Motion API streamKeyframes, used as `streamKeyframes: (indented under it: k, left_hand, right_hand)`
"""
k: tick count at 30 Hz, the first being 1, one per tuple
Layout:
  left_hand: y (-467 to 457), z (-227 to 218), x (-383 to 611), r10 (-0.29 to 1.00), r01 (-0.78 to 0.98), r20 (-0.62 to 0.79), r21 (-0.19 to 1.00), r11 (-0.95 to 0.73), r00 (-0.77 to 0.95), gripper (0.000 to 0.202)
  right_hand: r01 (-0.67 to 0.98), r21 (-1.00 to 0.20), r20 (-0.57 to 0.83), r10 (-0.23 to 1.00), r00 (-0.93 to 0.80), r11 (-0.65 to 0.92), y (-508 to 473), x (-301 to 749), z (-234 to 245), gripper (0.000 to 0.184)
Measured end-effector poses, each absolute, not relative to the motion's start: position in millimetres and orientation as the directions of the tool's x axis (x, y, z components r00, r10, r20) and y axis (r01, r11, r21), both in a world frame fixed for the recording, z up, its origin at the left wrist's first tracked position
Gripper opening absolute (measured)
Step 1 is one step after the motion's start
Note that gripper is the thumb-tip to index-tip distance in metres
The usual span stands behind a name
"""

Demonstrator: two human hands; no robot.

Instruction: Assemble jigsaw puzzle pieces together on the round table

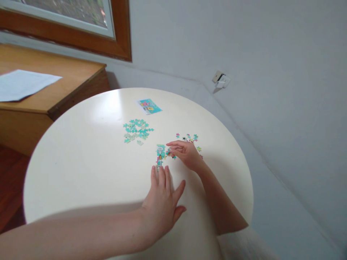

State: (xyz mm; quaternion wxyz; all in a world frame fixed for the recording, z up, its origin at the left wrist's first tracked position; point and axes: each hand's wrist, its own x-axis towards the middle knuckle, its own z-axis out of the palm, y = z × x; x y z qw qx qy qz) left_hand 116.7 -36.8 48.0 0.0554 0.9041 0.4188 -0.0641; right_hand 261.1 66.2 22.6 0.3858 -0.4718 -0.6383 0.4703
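Note:
On the round white table, a partly joined jigsaw puzzle (160, 151) shows a teal cartoon figure in a narrow upright strip. My left hand (161, 202) lies flat with its fingers apart, fingertips touching the strip's lower end and covering part of it. To the right of the strip, my right hand (187, 154) is closed in a pinch on a small puzzle piece (169, 151), mostly hidden by the fingers. A few coloured pieces lie under and around that hand. Beyond it are several loose puzzle pieces (195, 137) in pink, teal and yellow.
A pile of teal and pale puzzle pieces (135, 130) lies left of the strip. Farther back is a picture card (149, 106) with cartoon figures. A wooden cabinet (78, 81) with a white paper sheet (25, 85) stands at left. The wall has a socket (221, 79).

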Motion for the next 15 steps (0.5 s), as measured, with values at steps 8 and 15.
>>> streamKeyframes:
  k: [8,15]
  left_hand:
    - [-38.3,45.2,117.5,0.755,0.766,-0.142,0.045,-0.641,0.640,0.059]
    - [-39.4,44.9,117.2,0.757,0.766,-0.134,0.033,-0.642,0.640,0.059]
  right_hand:
    - [0.237,-0.967,0.024,0.959,-0.282,0.094,63.3,254.4,17.2,0.026]
    - [0.278,-0.953,0.037,0.957,-0.287,0.120,62.6,253.7,17.6,0.024]
